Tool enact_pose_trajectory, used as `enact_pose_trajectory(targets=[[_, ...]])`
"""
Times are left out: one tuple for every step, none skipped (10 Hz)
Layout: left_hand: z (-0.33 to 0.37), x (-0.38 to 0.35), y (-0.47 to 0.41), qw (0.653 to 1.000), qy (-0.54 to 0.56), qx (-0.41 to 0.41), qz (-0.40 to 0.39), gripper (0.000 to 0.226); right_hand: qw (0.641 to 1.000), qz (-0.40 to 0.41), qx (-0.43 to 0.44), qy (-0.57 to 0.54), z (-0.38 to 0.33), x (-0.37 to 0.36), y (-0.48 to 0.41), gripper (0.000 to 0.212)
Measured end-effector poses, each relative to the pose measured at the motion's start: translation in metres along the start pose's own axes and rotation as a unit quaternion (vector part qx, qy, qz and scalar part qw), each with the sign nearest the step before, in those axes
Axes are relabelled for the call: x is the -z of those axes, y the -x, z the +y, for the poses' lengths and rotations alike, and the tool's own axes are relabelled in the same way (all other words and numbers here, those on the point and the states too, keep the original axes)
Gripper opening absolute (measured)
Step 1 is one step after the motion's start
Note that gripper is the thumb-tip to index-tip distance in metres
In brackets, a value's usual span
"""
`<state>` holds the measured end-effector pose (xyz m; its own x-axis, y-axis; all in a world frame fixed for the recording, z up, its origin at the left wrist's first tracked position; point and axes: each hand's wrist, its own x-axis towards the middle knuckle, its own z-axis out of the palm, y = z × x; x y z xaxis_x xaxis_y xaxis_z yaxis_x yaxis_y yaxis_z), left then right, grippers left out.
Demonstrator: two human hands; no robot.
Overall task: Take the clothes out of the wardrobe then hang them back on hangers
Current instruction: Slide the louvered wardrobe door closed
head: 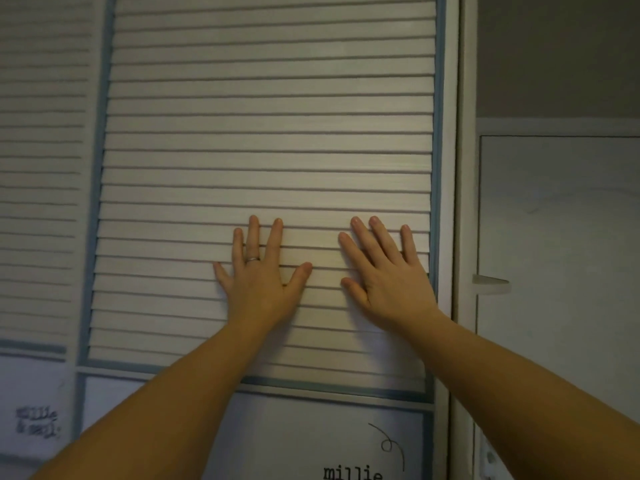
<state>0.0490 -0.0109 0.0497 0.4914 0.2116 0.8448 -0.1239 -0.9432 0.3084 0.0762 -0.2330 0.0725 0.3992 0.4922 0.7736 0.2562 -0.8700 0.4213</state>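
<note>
A white slatted wardrobe door [263, 116] with a blue-grey frame fills the middle of the view and hides the wardrobe's inside. My left hand [261, 275], with a ring on one finger, presses flat on the slats with straight, spread fingers. My right hand [384, 271] lies flat on the same door a little to the right, close to the door's right edge. Neither hand holds anything. No clothes or hangers are in sight.
A second slatted door [41, 168] stands at the left, behind the first. A white plain panel with black lettering [311, 441] sits below the slats. To the right are a white frame post [464, 202] and a pale door with a small handle [491, 284].
</note>
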Motion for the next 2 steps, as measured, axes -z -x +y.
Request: enact_pose_trajectory(targets=[[-0.003,0.036,0.003,0.993,-0.007,-0.013,-0.115,0.085,0.997,-0.072,-0.019,-0.006,-0.013,0.026,0.000,0.074],[-0.007,0.064,0.026,0.982,-0.058,-0.053,-0.174,0.087,0.989,-0.137,-0.028,-0.038,-0.026,0.059,0.002,0.073]])
